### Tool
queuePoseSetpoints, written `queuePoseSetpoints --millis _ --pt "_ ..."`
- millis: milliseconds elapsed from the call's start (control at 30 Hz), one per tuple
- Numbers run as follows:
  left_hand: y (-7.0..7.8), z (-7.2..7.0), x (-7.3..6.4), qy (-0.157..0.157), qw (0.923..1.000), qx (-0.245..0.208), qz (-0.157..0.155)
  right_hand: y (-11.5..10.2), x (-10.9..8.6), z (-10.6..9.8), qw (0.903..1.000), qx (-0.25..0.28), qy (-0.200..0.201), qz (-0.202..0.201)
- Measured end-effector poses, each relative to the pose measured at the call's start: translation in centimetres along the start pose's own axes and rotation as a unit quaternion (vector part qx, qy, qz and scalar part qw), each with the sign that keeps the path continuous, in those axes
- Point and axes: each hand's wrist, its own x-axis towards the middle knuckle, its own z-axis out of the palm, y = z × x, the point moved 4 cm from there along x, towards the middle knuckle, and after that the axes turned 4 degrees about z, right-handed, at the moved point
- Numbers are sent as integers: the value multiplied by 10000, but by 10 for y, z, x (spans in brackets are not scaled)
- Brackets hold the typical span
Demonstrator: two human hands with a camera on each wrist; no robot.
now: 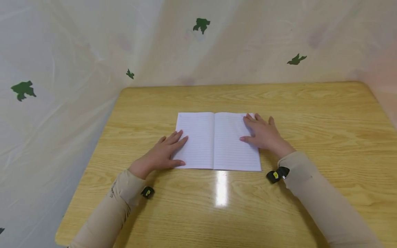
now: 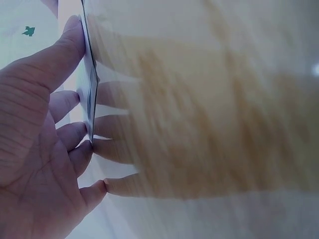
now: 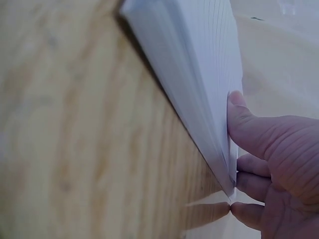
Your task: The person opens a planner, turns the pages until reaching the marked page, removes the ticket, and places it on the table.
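Observation:
An open notebook (image 1: 198,148) with lined white pages lies flat on the wooden table. My left hand (image 1: 162,151) rests at its left edge, fingers spread, with the thumb and several fingertips on the left page. On the right page, toward its upper outer corner, my right hand (image 1: 263,134) touches the paper with spread fingers. In the left wrist view the notebook's edge (image 2: 92,99) shows thin beside the left hand (image 2: 45,134). The right wrist view shows a thicker stack of pages (image 3: 174,74), the right hand's thumb (image 3: 239,114) on the top sheet.
The light wood table (image 1: 149,103) has rounded corners and a glossy reflection in front of the notebook. A pale curtain (image 1: 248,41) with green bird-like shapes hangs behind and at the left. Black wrist devices (image 1: 273,176) sit at both sleeves.

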Motion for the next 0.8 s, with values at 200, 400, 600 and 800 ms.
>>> queuePoseSetpoints --millis 200,400,600,800 --pt "0 0 -1 11 10000 33 29 -1 0 2 10000 -61 15 11" --pt "-1 0 -1 -27 10000 -8 -13 0 1 5 9999 34 70 -70" --pt "-4 1 0 -76 10000 22 -50 0 1 8 9989 189 295 -319" --pt "-5 1 1 -55 10000 32 -33 -5 3 9 9961 124 600 -627"
